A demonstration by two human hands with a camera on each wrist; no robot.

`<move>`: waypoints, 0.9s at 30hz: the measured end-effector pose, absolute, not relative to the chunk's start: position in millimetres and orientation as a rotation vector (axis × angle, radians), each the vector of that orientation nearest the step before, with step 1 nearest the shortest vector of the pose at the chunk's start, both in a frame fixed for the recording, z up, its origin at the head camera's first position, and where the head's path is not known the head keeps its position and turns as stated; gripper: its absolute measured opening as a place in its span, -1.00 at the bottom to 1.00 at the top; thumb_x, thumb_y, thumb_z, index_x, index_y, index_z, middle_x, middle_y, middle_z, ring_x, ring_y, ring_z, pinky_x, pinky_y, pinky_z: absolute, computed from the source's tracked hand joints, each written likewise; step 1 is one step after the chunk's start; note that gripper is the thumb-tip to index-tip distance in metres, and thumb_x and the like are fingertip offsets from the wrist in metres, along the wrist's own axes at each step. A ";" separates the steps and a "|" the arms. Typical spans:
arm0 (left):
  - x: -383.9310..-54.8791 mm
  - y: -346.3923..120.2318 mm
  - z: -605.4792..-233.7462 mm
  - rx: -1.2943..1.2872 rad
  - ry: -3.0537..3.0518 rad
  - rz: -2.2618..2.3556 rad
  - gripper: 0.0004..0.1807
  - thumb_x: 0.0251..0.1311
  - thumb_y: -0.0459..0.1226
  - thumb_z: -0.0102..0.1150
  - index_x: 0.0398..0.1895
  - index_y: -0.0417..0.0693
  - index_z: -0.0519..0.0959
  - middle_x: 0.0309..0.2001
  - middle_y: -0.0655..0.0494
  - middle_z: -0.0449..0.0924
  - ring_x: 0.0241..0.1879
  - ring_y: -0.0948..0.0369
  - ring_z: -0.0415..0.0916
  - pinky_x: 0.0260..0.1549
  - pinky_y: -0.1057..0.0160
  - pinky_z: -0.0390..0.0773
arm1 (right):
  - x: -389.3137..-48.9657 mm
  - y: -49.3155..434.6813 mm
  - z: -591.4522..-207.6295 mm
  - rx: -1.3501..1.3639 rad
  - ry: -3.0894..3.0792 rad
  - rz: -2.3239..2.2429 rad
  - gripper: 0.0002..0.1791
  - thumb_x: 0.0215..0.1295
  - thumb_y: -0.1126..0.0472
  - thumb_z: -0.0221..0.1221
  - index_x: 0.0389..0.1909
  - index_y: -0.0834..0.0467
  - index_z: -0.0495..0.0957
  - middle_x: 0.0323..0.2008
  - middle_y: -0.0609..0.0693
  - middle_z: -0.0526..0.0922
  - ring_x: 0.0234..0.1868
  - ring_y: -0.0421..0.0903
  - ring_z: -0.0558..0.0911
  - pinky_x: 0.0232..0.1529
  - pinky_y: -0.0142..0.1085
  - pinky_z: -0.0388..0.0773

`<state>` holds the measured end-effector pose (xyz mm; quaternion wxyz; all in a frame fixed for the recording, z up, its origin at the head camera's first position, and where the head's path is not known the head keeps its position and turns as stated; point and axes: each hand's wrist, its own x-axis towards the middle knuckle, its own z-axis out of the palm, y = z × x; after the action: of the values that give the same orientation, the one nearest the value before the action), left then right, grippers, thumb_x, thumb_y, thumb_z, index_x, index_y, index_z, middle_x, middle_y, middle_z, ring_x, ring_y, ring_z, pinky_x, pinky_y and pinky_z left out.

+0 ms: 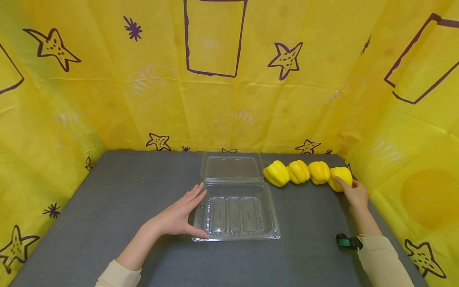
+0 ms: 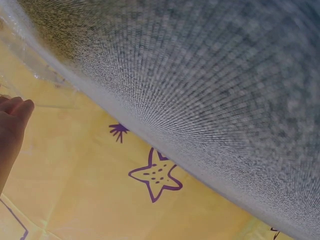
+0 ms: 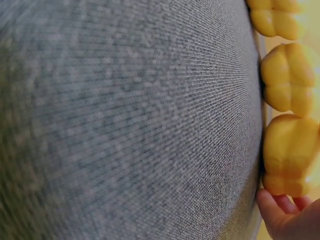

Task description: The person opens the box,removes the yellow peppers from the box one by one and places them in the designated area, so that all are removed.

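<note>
An unfolded clear plastic clamshell container (image 1: pixel 234 215) lies on the dark grey table, its lid (image 1: pixel 233 166) laid back behind the base. My left hand (image 1: pixel 179 215) rests along the container's left side with the fingers spread and straight and the thumb at the front left corner. At the right, my right hand (image 1: pixel 356 194) grips the rightmost yellow bell pepper (image 1: pixel 341 178), thumb in front and fingers around its right side. In the right wrist view the fingertips (image 3: pixel 267 202) touch that pepper's lower end. Only part of the left hand (image 2: pixel 12 125) appears in the left wrist view.
Several yellow bell peppers stand in a row right of the lid, the nearest pepper (image 1: pixel 277 173) close to its edge. A black strap with a green patch (image 1: pixel 344 242) sits at the right wrist. Yellow patterned cloth (image 1: pixel 229 103) surrounds the table (image 1: pixel 143 171).
</note>
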<state>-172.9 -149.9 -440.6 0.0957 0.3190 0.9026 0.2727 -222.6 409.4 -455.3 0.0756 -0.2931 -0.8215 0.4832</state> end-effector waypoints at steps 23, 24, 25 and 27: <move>-174.0 -149.8 -441.7 0.995 2.694 0.799 0.39 -0.23 0.43 0.30 0.53 -0.22 -0.03 0.57 -0.04 -0.31 0.52 -0.01 -0.31 0.40 -0.10 -0.13 | -218.0 405.2 -451.5 -0.779 -2.525 1.428 0.01 0.31 -0.27 0.07 0.42 0.46 0.04 0.34 0.45 0.18 0.27 0.33 0.24 0.23 0.14 0.22; -174.0 -149.8 -441.7 1.003 2.696 0.798 0.39 -0.23 0.43 0.30 0.53 -0.23 -0.03 0.57 -0.04 -0.31 0.52 0.00 -0.31 0.40 -0.09 -0.13 | -217.2 403.7 -450.8 -0.780 -2.517 1.411 0.00 0.31 -0.25 0.07 0.42 0.46 0.04 0.34 0.45 0.18 0.28 0.34 0.22 0.25 0.14 0.21; -174.1 -149.7 -441.8 1.006 2.695 0.796 0.39 -0.23 0.43 0.29 0.53 -0.23 -0.03 0.57 -0.05 -0.31 0.52 0.00 -0.31 0.40 -0.09 -0.13 | -216.2 402.1 -450.4 -0.775 -2.505 1.392 -0.02 0.32 -0.23 0.08 0.42 0.47 0.05 0.34 0.45 0.19 0.30 0.35 0.20 0.27 0.14 0.17; -174.2 -149.6 -441.8 1.004 2.694 0.792 0.40 -0.23 0.45 0.28 0.53 -0.21 -0.04 0.57 -0.04 -0.31 0.52 0.02 -0.32 0.41 -0.08 -0.15 | -214.7 398.6 -448.8 -0.767 -2.487 1.345 -0.04 0.33 -0.20 0.08 0.43 0.46 0.03 0.36 0.46 0.15 0.35 0.37 0.12 0.33 0.15 0.07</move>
<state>-174.2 -149.6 -441.8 0.0795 0.3357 0.9005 0.2648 -214.7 398.6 -448.8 0.1060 -0.2603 -0.8442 0.4565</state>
